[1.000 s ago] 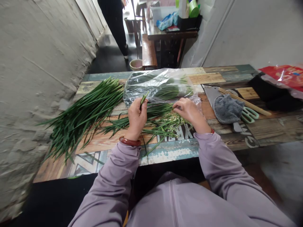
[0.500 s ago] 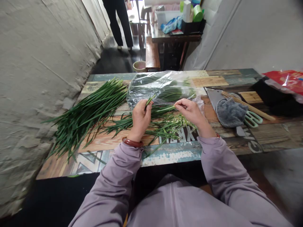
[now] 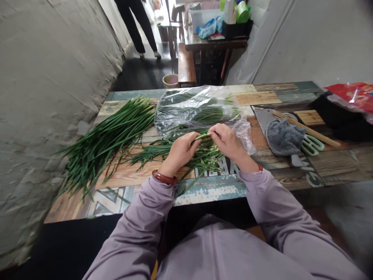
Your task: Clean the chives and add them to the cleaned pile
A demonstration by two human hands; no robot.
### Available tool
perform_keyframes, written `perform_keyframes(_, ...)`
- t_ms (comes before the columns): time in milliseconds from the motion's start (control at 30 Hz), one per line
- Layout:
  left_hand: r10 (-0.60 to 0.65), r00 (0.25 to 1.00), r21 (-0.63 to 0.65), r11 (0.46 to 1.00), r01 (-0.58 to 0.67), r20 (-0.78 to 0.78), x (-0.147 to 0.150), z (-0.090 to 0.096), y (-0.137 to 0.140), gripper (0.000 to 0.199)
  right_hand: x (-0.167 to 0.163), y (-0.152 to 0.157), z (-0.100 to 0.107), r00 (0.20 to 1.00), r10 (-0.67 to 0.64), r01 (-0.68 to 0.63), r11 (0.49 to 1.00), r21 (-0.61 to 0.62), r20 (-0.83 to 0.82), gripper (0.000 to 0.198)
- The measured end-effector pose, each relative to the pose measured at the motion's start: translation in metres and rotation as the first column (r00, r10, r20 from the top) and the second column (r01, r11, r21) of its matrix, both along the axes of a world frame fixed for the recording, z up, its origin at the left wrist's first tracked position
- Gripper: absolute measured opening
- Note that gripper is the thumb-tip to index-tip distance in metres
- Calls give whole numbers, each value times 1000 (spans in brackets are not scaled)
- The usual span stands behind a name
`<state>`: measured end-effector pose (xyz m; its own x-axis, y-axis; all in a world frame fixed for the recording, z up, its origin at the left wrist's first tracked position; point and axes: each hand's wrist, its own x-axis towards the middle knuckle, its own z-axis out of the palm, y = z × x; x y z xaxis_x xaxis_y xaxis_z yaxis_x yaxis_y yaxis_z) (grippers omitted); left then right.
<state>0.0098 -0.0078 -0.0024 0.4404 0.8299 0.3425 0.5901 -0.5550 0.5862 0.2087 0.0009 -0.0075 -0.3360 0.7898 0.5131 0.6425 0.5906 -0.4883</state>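
Note:
Between my two hands stretches a short length of green garlic chives (image 3: pixel 203 136). My left hand (image 3: pixel 183 149) is closed around the stalks, while the fingertips of my right hand (image 3: pixel 226 142) pinch their pale end. Beneath both hands lies a loose pile of chives and trimmings (image 3: pixel 208 158), partly covered by them. A large bundle of chives (image 3: pixel 112 136) spreads over the table's left side, pale ends pointing away from me. Just beyond my hands, a clear plastic bag (image 3: pixel 186 102) contains more chives.
On the right of the plank-patterned table (image 3: pixel 215 190) are a cleaver (image 3: pixel 262 116), a grey cloth (image 3: pixel 284 136), green-handled scissors (image 3: pixel 313 146) and wooden chopsticks (image 3: pixel 309 130). A red package (image 3: pixel 351 95) lies farther right. Behind stand a bench (image 3: pixel 186 64), a basket (image 3: pixel 171 81) and a person (image 3: pixel 136 25).
My hands have come together, the left moving right and the right slightly left. Both now grip the same chives; before, my left hand held some apart while my right pinched pale ends.

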Motion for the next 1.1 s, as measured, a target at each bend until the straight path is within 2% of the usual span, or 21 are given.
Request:
perform_keyframes(67, 15, 998, 18, 1000, -14, -54, 0, -1, 1, 17, 1, 2, -1, 999, -32, 32, 999, -1, 1, 28)
perform_keyframes(167, 96, 989, 30, 995, -93, -116, -3, -4, 4, 20, 9, 7, -2, 982, -175, 174, 985, -20, -71, 32)
perform_keyframes(300, 225, 973, 69, 973, -221, -53, -8, -7, 9, 16, 24, 15, -1, 929, -342, 333, 939, -84, -140, 38)
perform_keyframes(433, 241, 969, 62, 968, -244, 48, -10, -8, 11, 9, 29, 18, -5, 948, -305, 301, 952, -52, -92, 34)
perform_keyframes(633, 265, 955, 11, 963, -269, 131, -9, -3, 11, 13, 34, 24, -21, 969, -200, 205, 979, -22, 142, 16)
perform_keyframes(733, 261, 941, -81, 965, -249, 216, -9, -1, 11, 22, 35, 26, -28, 959, -200, 208, 978, -22, 201, 10)
perform_keyframes(867, 249, 900, -234, 957, -171, 358, -8, -1, 12, 19, 34, 27, -30, 944, -239, 253, 967, -34, 229, 8)
perform_keyframes(967, 254, 878, -244, 956, -164, 405, -8, -2, 13, 18, 33, 27, -27, 969, -208, 217, 974, -59, 137, 9)
perform_keyframes(1100, 262, 883, -213, 958, -191, 388, -9, -4, 14, 21, 29, 25, -18, 962, -184, 150, 974, -170, -201, 14)
